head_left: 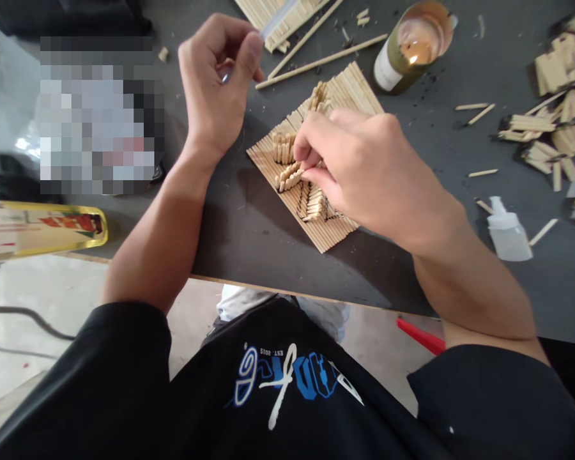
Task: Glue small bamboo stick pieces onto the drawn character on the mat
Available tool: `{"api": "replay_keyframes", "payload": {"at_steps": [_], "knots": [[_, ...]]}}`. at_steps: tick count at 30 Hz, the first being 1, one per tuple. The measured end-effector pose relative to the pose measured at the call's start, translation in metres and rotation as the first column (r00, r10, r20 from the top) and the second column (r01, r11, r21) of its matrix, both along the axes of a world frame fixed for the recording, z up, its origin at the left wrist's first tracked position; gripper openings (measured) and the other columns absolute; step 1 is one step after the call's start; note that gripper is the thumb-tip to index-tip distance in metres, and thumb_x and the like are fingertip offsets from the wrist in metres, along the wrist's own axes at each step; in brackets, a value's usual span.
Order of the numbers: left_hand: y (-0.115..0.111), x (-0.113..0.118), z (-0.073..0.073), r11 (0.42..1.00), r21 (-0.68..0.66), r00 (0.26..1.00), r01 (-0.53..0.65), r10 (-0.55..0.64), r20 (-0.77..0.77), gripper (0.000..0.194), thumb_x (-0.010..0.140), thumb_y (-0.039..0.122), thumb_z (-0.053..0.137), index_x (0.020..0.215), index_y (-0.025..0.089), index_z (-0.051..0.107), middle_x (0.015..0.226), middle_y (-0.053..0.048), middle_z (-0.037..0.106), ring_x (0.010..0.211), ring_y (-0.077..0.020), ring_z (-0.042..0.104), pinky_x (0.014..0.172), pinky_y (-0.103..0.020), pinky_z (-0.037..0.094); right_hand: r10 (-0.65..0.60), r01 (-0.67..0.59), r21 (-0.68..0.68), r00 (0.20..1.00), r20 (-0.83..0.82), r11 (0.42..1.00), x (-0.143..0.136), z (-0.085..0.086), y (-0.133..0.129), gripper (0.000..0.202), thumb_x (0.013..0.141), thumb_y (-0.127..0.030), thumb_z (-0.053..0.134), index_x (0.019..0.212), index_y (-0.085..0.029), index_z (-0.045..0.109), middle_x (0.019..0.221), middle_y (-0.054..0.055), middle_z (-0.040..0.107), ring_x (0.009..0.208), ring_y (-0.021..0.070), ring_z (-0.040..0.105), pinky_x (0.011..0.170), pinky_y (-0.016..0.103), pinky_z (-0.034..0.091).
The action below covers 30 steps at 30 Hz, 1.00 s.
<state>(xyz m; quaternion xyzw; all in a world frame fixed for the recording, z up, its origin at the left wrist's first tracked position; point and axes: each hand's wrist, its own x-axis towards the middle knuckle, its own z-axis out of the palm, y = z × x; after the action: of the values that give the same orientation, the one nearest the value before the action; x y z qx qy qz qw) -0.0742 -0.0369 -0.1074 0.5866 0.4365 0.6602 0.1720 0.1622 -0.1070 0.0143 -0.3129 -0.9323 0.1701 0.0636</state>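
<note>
My left hand is closed around a slim translucent stick, which sticks out past the thumb toward the upper right; its exact kind is unclear. Below and to the right lies a flat panel of thin wooden sticks on the dark table. Short rows of burnt matchsticks stand upright on it, and dark lines are drawn near its lower corner. Over the panel my right hand pinches with thumb and forefinger at the end of a matchstick row. The fingertips hide whatever is between them.
A lit candle in a glass jar stands close behind the panel. Long wooden sticks lie at the back. At right are burnt matchstick piles and a small white bottle. A yellow-edged package sits at left.
</note>
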Motion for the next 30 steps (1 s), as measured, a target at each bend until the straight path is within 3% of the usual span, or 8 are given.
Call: {"api": "replay_keyframes", "payload": {"at_steps": [3,9,15,16,18,23,28,30], "knots": [[0.0,0.0,-0.001,1.0,-0.008,1.0,0.0,0.0,-0.009,0.049,0.094,0.061,0.067,0.084,0.012,0.069,0.061,-0.001,0.061,0.046,-0.0074,0.052,0.047,-0.026,0.024,0.004,-0.004,0.046,1.0,-0.001,0.999,-0.002,-0.004,-0.001,0.024,0.097,-0.03,0.038,0.104,-0.036,0.06,0.099,0.005,0.064,0.094,0.0282,0.063,0.076,0.043,0.049],[-0.003,0.0,0.002,0.998,-0.055,0.999,-0.017,0.015,-0.036,0.049,0.094,0.065,0.065,0.083,0.018,0.068,0.062,0.001,0.061,0.044,-0.0078,0.049,0.048,-0.029,0.025,-0.029,0.007,0.176,0.993,0.119,0.984,-0.006,0.003,-0.01,0.025,0.097,-0.014,0.042,0.107,-0.024,0.063,0.094,0.007,0.066,0.1,0.0285,0.06,0.081,0.039,0.05],[-0.013,0.0,0.011,0.978,-0.204,0.996,0.036,-0.053,-0.077,0.039,0.094,0.061,0.068,0.095,0.022,0.071,0.075,-0.001,0.068,0.051,-0.0103,0.053,0.052,-0.03,0.03,-0.043,0.029,0.172,0.996,0.077,0.985,-0.008,0.001,-0.007,0.028,0.097,-0.023,0.04,0.101,-0.027,0.067,0.096,0.006,0.069,0.103,0.0299,0.056,0.079,0.041,0.047],[-0.013,0.0,0.011,0.996,-0.092,0.998,0.009,-0.014,-0.054,0.047,0.088,0.068,0.071,0.085,0.021,0.069,0.065,0.0,0.062,0.047,-0.0097,0.05,0.05,-0.03,0.027,-0.056,0.047,0.162,0.997,0.051,0.986,-0.008,-0.001,-0.006,0.028,0.095,-0.027,0.041,0.098,-0.031,0.068,0.095,0.006,0.07,0.101,0.0305,0.056,0.077,0.043,0.045],[-0.013,0.0,0.01,0.997,-0.076,0.999,-0.002,-0.002,-0.05,0.057,0.087,0.075,0.067,0.082,0.018,0.067,0.064,0.0,0.061,0.048,-0.0101,0.051,0.049,-0.029,0.027,-0.069,0.067,0.165,0.998,0.005,0.984,-0.007,-0.003,-0.004,0.027,0.092,-0.034,0.042,0.095,-0.035,0.069,0.093,0.006,0.071,0.097,0.0319,0.056,0.076,0.045,0.043],[-0.014,-0.001,0.008,0.99,-0.143,0.997,0.023,-0.032,-0.066,0.049,0.093,0.064,0.067,0.093,0.015,0.069,0.07,0.0,0.065,0.047,-0.0075,0.048,0.052,-0.026,0.029,-0.067,0.056,0.174,0.996,0.055,0.983,-0.003,0.008,-0.004,0.037,0.097,-0.027,0.035,0.104,-0.026,0.071,0.102,0.009,0.07,0.105,0.0324,0.057,0.086,0.045,0.046],[-0.015,-0.001,0.008,0.998,-0.067,0.998,0.017,-0.021,-0.063,0.049,0.096,0.063,0.062,0.087,0.015,0.068,0.065,0.001,0.062,0.044,-0.0069,0.044,0.049,-0.026,0.027,-0.073,0.064,0.182,0.996,0.045,0.981,-0.005,0.0,0.002,0.043,0.094,-0.035,0.033,0.096,-0.031,0.075,0.099,0.008,0.071,0.098,0.0317,0.059,0.08,0.047,0.047],[-0.016,-0.001,0.008,0.987,-0.158,0.997,0.035,-0.046,-0.068,0.04,0.096,0.056,0.067,0.095,0.016,0.07,0.073,0.0,0.066,0.047,-0.0067,0.046,0.053,-0.025,0.031,-0.083,0.074,0.178,0.996,0.043,0.981,-0.008,-0.005,0.005,0.046,0.092,-0.038,0.03,0.094,-0.034,0.076,0.098,0.008,0.071,0.095,0.0316,0.059,0.075,0.048,0.046]]}}
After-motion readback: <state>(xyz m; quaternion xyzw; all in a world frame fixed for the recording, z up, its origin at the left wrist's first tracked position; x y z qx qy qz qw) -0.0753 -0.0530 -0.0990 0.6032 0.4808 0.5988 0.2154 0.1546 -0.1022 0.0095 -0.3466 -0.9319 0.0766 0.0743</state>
